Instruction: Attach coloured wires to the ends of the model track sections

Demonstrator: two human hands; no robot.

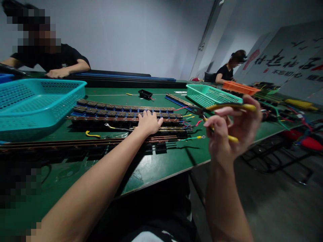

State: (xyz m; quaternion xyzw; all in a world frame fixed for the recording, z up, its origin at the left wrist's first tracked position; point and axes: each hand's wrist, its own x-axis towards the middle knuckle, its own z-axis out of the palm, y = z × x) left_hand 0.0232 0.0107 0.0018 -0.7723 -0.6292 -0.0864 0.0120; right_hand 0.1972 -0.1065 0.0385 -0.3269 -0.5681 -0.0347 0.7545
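In the head view my left hand (148,123) lies with fingers spread on a row of long conductor strips (121,112), brass and copper coloured with blue and black holders. My right hand (233,129) holds yellow-handled pliers (198,110) above the table's front edge. Their dark jaws point left, towards the strip ends, where short red, yellow and blue wires stick out. Nearer to me, a copper strip (148,138) ends in a green wire (190,138) with a ring terminal. Whether the jaws touch a wire I cannot tell.
A turquoise basket (63,111) stands at the left, a green basket (202,95) and an orange tray (241,88) further back right. A small black box (145,94) and a yellow piece (92,135) lie on the green table (151,174). Two other people sit beyond.
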